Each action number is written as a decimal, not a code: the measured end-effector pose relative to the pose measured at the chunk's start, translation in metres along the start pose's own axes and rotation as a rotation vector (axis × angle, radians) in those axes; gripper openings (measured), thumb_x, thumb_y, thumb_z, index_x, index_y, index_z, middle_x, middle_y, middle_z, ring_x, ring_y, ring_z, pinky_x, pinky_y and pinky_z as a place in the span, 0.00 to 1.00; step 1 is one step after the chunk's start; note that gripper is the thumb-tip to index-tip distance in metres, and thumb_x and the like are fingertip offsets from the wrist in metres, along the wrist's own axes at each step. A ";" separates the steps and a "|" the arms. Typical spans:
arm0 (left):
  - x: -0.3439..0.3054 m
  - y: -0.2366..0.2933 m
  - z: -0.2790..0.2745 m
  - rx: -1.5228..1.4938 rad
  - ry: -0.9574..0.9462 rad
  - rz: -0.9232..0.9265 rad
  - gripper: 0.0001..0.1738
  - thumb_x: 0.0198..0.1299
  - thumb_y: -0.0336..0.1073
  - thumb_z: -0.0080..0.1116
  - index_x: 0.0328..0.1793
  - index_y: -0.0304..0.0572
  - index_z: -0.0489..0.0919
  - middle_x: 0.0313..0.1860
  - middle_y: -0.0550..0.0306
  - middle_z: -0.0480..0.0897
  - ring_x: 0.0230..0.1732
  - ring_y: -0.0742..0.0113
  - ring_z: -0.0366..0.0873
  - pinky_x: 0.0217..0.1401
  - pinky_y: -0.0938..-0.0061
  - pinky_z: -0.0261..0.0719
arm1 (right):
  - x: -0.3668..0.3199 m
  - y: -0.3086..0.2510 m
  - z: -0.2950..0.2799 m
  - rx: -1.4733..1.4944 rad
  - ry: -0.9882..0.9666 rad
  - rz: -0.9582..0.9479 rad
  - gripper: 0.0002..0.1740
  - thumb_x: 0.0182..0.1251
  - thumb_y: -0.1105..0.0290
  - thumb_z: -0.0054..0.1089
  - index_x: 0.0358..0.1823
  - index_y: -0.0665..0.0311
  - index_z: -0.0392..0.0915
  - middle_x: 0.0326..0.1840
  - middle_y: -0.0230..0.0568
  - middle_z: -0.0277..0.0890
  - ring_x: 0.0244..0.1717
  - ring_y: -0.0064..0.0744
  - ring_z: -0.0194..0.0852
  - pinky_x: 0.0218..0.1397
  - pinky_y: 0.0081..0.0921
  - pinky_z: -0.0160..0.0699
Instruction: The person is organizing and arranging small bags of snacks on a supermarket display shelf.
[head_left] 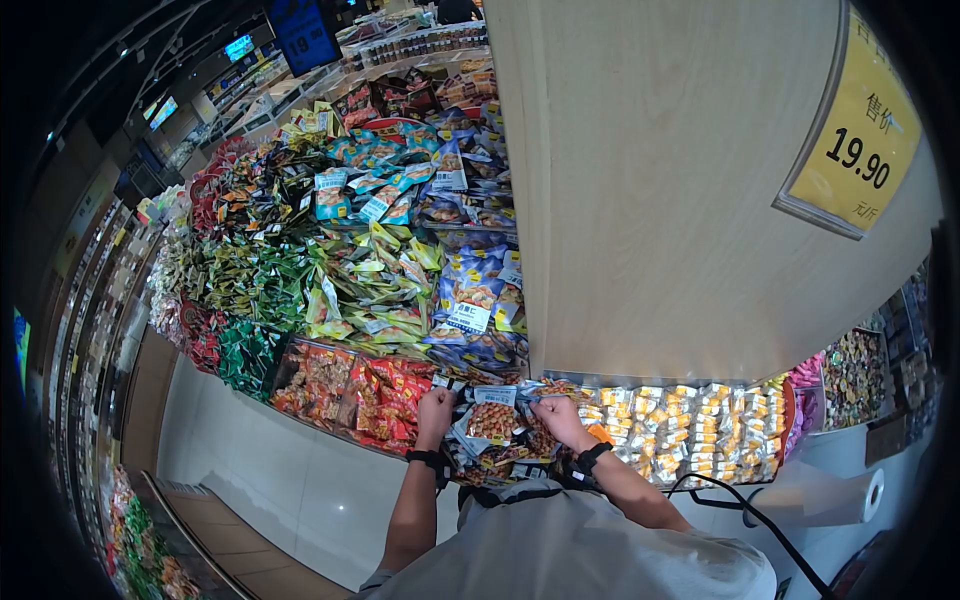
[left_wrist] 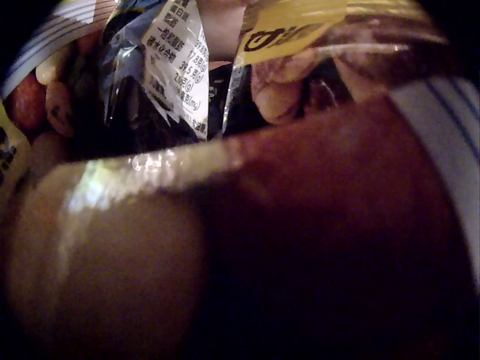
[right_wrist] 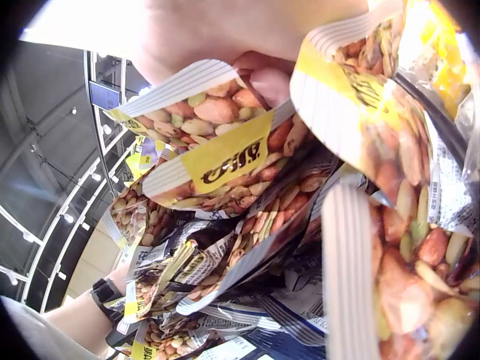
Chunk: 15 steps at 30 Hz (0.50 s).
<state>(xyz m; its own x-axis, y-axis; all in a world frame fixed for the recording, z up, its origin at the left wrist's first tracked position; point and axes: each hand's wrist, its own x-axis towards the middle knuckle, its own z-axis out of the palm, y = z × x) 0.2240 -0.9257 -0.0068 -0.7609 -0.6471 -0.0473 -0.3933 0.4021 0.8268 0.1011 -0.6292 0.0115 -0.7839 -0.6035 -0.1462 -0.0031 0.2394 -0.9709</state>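
Reaching in among the nut packets (head_left: 492,418) with left hand (head_left: 434,415) and right hand (head_left: 562,418) — positioning them apart, touching down on either side, not showing whether clamping on any packet! And lying heaped there, nuts glinting through plastic — sitting between red packets (head_left: 388,400) and yellow-and-white packets (head_left: 690,430).

nut packets (head_left: 492,415) crowding close round the right hand (head_left: 562,420), open air above them, tall wooden panel (head_left: 650,190) just beyond

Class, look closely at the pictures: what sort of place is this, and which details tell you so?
Most likely a supermarket's loose-snack section: sorted heaps of small packets, a yellow price sign reading 19.90, and a roll, apparently of bags.
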 end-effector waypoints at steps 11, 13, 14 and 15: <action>-0.003 0.009 -0.003 0.008 0.001 -0.016 0.20 0.73 0.45 0.63 0.34 0.34 0.83 0.23 0.52 0.82 0.27 0.57 0.80 0.35 0.59 0.76 | -0.002 -0.005 -0.001 0.014 -0.005 0.009 0.25 0.80 0.59 0.65 0.24 0.68 0.77 0.17 0.32 0.70 0.21 0.23 0.63 0.28 0.33 0.64; -0.004 0.010 -0.004 0.007 0.001 -0.012 0.20 0.73 0.45 0.63 0.34 0.34 0.83 0.23 0.52 0.82 0.27 0.57 0.80 0.35 0.59 0.75 | -0.002 -0.005 -0.001 0.005 -0.004 0.011 0.25 0.80 0.59 0.65 0.24 0.68 0.77 0.17 0.32 0.69 0.21 0.23 0.63 0.28 0.33 0.64; -0.004 0.010 -0.004 0.006 0.001 -0.012 0.20 0.73 0.45 0.63 0.34 0.34 0.83 0.23 0.52 0.82 0.27 0.57 0.80 0.35 0.59 0.75 | -0.002 -0.006 -0.001 -0.005 -0.004 0.014 0.25 0.80 0.59 0.65 0.24 0.68 0.77 0.17 0.32 0.69 0.21 0.23 0.62 0.28 0.34 0.64; -0.003 0.010 -0.003 0.006 0.003 -0.014 0.20 0.73 0.45 0.63 0.34 0.34 0.83 0.23 0.52 0.82 0.27 0.57 0.80 0.35 0.59 0.75 | -0.002 -0.006 -0.001 -0.005 -0.004 0.014 0.25 0.80 0.59 0.65 0.24 0.68 0.77 0.17 0.32 0.69 0.21 0.23 0.62 0.28 0.34 0.64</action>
<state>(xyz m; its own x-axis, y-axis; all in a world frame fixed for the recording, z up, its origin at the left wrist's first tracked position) 0.2244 -0.9216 0.0031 -0.7538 -0.6546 -0.0569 -0.4067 0.3968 0.8229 0.1023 -0.6284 0.0175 -0.7815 -0.6029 -0.1605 0.0044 0.2518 -0.9678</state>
